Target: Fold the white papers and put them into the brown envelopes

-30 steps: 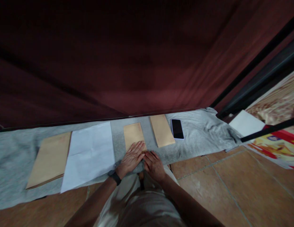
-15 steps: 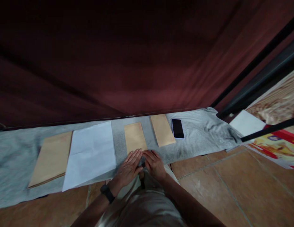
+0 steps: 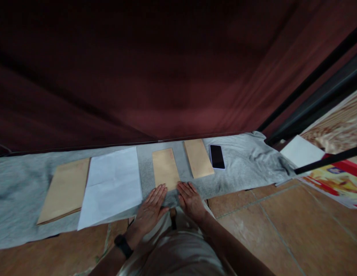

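On the near edge of the grey felt cloth [image 3: 238, 168], both your hands lie flat, fingers spread and holding nothing: left hand [image 3: 149, 209] and right hand [image 3: 191, 199] flank the near end of the small tan paper envelope [image 3: 165, 168], the fingertips of both at its near edge. Press evenly and keep it square to the second tan envelope [image 3: 198, 158] on its right, clear of the white paper sheet [image 3: 112, 184] on its left and the black phone [image 3: 217, 156] farther right.
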A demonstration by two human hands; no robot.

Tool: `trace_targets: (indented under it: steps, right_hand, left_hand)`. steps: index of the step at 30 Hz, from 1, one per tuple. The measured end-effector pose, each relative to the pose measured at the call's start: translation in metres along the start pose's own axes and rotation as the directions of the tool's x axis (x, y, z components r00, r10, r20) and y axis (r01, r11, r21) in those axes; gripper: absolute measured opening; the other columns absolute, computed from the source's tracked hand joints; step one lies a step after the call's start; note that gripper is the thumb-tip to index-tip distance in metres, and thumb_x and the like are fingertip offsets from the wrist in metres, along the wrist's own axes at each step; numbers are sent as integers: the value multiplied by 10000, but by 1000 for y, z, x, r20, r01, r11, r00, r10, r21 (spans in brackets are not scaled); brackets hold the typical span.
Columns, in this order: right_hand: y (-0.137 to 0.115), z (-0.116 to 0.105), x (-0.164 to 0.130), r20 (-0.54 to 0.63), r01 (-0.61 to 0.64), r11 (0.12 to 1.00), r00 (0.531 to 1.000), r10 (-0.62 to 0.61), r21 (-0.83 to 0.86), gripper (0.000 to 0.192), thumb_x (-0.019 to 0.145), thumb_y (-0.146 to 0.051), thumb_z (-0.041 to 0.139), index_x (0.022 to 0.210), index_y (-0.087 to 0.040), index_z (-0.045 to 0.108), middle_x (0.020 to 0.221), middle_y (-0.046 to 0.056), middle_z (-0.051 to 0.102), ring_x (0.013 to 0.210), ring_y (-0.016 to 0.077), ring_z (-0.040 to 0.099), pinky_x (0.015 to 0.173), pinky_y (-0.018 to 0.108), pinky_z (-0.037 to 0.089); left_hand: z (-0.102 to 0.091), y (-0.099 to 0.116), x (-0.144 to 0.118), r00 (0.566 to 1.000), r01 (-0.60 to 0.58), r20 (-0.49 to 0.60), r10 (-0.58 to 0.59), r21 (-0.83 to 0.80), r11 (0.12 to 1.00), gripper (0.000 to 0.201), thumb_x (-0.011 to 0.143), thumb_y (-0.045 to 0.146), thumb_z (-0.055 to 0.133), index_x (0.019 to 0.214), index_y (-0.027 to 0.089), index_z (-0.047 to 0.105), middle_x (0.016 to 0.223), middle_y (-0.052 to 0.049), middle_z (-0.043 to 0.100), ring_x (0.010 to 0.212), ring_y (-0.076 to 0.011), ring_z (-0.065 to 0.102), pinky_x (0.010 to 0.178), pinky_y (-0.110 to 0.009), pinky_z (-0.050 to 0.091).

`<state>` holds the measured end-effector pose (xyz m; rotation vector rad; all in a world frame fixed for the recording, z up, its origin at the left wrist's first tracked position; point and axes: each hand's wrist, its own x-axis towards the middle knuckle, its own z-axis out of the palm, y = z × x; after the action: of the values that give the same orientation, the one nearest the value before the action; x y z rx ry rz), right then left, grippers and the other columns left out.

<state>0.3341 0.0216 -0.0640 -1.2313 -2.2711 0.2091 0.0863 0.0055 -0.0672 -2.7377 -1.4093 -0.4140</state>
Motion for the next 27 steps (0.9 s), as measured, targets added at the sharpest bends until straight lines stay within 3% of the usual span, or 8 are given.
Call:
trace_targets:
  steps: [10,16,21,27]
  right_hand:
    - [4,-1,6,-13,-37,999,999,38,14,466,1025,-207,516,1490,-182,536,1473,118,612,1396,258,542,1203,517,418]
    - [-8,12,23,44,70,996,996,-72,50,455,1030,-262,554,1481,-209,542,1483,86,609,1389,207,547,1216,438,404]
    - [-2,19,30,51,32,999,998,-34,34,431,1042,-266,533,1467,-201,555,1496,89,597,1406,220,531,1203,458,410]
    - [17,25,53,37,5,1000,999,-5,-3,434,1048,-240,491,1474,-186,550,1514,105,575,1408,230,532,1204,478,405]
  left_hand:
    - [5,-5,-14,998,45,-51,-43,43,998,793,1030,507,435,1664,180,89,1646,-153,400,1480,-269,454,1207,-462,398]
    - [9,-8,-15,999,35,-35,-33,64,997,741,1027,503,439,1653,197,186,1644,-148,404,1481,-279,452,1204,-479,403]
    - [9,-8,-14,999,29,-34,-26,84,996,684,1022,501,465,1619,208,305,1647,-134,405,1497,-287,427,1192,-483,426]
    - [7,-5,-13,998,37,-44,-33,88,995,669,1024,494,476,1607,199,333,1641,-133,415,1501,-281,421,1198,-482,426]
